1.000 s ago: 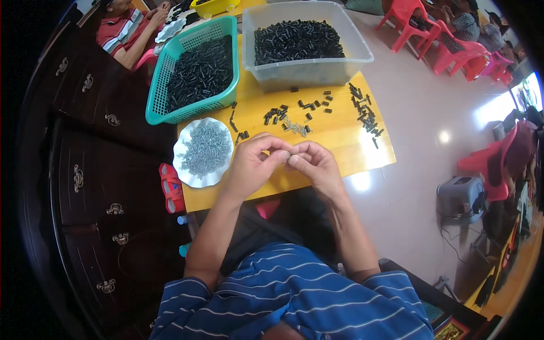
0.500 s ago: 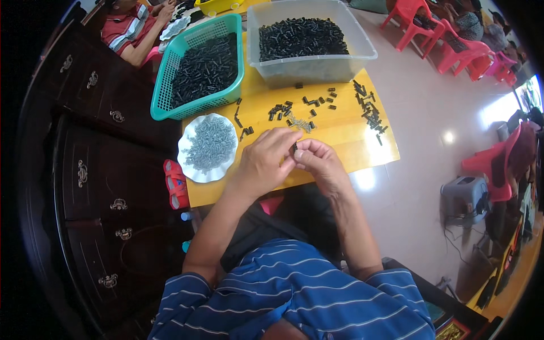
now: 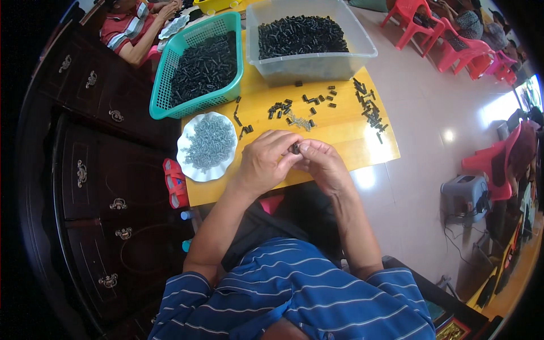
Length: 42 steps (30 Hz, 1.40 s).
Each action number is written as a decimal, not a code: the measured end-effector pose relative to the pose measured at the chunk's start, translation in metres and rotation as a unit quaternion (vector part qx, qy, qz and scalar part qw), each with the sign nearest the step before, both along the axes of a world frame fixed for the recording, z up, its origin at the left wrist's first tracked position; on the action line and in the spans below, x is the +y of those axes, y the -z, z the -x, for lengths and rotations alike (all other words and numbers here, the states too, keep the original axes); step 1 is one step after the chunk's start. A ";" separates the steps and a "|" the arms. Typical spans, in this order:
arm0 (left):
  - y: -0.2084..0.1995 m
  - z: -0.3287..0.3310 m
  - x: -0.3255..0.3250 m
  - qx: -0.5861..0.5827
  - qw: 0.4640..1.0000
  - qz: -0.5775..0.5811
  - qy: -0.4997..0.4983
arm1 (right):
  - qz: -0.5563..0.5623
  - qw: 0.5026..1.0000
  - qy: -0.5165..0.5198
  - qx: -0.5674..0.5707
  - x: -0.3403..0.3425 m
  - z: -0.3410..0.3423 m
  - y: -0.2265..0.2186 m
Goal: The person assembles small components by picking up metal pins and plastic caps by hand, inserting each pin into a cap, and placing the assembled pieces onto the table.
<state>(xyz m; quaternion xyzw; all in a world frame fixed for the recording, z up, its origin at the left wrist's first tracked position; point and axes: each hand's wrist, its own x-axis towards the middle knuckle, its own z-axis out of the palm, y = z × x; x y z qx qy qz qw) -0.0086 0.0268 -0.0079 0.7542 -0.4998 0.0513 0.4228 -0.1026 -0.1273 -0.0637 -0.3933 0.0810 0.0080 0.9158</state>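
Both hands meet over the near edge of the yellow table (image 3: 362, 153). A small black cylindrical piece (image 3: 295, 149) is pinched between the fingertips of my left hand (image 3: 265, 158) and my right hand (image 3: 323, 164). Fingers cover most of it. Just beyond them lie a few clear small parts (image 3: 300, 121) and a loose cluster of short black cylinders (image 3: 279, 109). A white scalloped plate (image 3: 182, 161) heaped with small clear pieces (image 3: 209, 141) sits to the left of my left hand. Longer black pieces (image 3: 369, 107) lie scattered along the table's right side.
A green plastic basket (image 3: 156, 102) and a translucent bin (image 3: 311, 71), both filled with small black parts, stand at the back. Dark drawers (image 3: 96, 187) flank the left. A person in a red shirt (image 3: 127, 34) sits at the far left. Pink chairs (image 3: 419, 28) stand on the right.
My right thumb has moved up onto the black piece, and the piece has turned so its round end shows. Both arms stay in nearly the same place.
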 end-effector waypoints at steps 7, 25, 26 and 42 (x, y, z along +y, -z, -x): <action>0.006 0.002 -0.001 -0.003 1.000 0.014 -0.011 | 0.002 1.000 -0.001 -0.004 -0.002 0.000 -0.001; -0.001 0.003 -0.002 -0.057 0.998 -0.035 0.001 | 0.028 0.999 0.016 0.000 -0.002 0.002 -0.006; 0.001 0.003 -0.002 -0.056 0.998 -0.030 -0.005 | 0.028 1.000 0.014 0.000 -0.002 0.001 -0.006; 0.019 0.003 -0.004 0.010 1.000 0.012 -0.019 | 0.031 1.000 0.002 0.007 -0.002 0.000 -0.007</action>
